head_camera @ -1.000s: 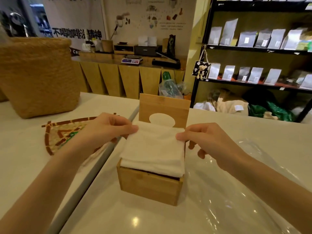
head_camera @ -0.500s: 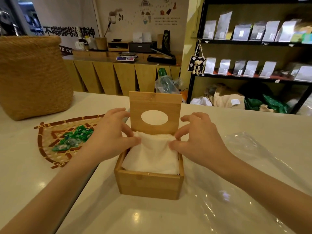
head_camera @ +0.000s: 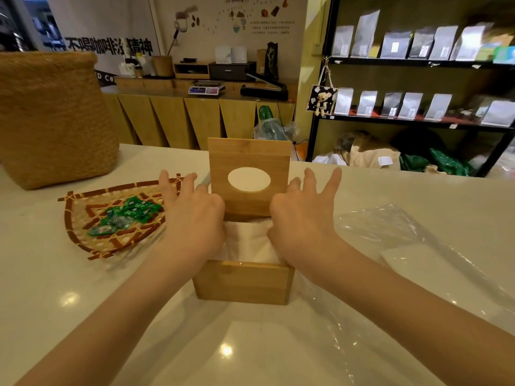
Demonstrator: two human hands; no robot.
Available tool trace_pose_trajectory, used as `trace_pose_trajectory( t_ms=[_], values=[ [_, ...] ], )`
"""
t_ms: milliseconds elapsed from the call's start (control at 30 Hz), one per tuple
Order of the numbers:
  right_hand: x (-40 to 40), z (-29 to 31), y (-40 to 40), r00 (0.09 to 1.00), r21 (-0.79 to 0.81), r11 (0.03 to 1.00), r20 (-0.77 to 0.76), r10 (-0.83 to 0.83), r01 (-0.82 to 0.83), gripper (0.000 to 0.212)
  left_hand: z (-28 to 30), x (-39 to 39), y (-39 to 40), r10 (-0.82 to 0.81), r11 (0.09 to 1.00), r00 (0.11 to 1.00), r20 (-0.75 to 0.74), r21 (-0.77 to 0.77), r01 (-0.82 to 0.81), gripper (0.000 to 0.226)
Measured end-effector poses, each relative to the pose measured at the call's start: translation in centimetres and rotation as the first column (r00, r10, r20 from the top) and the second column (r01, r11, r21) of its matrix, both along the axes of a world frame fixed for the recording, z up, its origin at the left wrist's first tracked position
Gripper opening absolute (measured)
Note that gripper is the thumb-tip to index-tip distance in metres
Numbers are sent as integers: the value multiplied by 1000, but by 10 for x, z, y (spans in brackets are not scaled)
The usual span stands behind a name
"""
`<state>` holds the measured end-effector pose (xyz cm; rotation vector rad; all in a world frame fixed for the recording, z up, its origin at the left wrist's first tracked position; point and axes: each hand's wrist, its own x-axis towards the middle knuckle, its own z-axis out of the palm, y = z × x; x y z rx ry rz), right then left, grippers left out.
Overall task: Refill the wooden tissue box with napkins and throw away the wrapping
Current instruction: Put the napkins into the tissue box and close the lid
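Observation:
The wooden tissue box (head_camera: 243,282) stands in the middle of the white counter, its hinged lid (head_camera: 249,160) upright with an oval hole. White napkins (head_camera: 246,239) lie inside the box. My left hand (head_camera: 192,218) is at the lid's left edge and my right hand (head_camera: 303,215) at its right edge, fingers spread and reaching past the lid; the heels of both hands rest over the napkins. Neither hand grips anything that I can see. The clear plastic wrapping (head_camera: 404,246) lies flat on the counter to the right of the box.
A woven tray (head_camera: 83,218) with several green sweets sits left of the box. A big straw basket (head_camera: 53,118) stands at the far left. Beyond the counter's far edge are a wooden sideboard and black shelves with pouches.
The napkins went from being held above the box to lying inside it. Both hands let go of them and moved up to the sides of the lid with fingers spread.

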<state>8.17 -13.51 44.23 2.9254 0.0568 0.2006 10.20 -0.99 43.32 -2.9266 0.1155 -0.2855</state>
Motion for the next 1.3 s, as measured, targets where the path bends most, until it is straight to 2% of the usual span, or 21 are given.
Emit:
trace_pose_trajectory(
  t_ms=[67,133,200,267,333,400,567,700,833,933,1000,1067,1167,1233,1300],
  values=[
    [-2,0,-6,997,20,1000,78,19,-21,18,-1,-2,3,-3,1000,999,-34,-22,3,10],
    [-4,1,-15,997,170,985,68,31,-42,16,2,-2,5,-11,997,996,-87,-76,5,9],
    [-5,4,-22,996,365,931,-72,51,-21,17,6,-2,5,-14,993,990,-142,-119,-3,14],
    [-5,6,-22,972,404,914,-222,79,18,21,8,-1,4,-18,993,976,-217,-116,-8,26],
    [-3,4,-17,945,339,940,-317,81,33,28,5,-1,3,-12,996,960,-280,-89,-14,41],
    [-1,4,-11,940,255,967,-334,71,18,26,1,1,4,-3,997,949,-315,-77,-22,49],
    [2,6,-3,923,69,998,-384,16,12,15,-3,7,8,31,999,931,-363,-12,-37,45],
    [8,5,4,889,-87,996,-454,-63,27,33,-4,9,6,68,996,927,-369,73,-44,45],
    [12,4,5,873,-148,989,-479,-95,26,37,-4,10,6,68,996,926,-372,83,-40,42],
    [11,4,3,863,-136,989,-492,-113,52,40,-4,7,5,62,996,929,-365,78,-35,39],
    [7,2,0,879,-18,998,-472,-67,67,34,-3,4,3,59,996,929,-365,82,-31,38],
    [3,-4,-8,918,238,967,-396,15,87,23,0,0,0,77,993,924,-375,108,-38,40],
    [-8,-6,-27,952,642,766,-256,168,38,34,17,-15,-10,113,983,937,-331,173,-57,37],
    [-25,2,-47,964,763,646,-149,222,-31,41,32,-36,-24,61,989,976,-209,145,-31,38],
    [-45,7,-77,977,816,576,-81,196,-48,49,47,-65,-43,-100,992,994,-54,68,104,43]
  ],
)
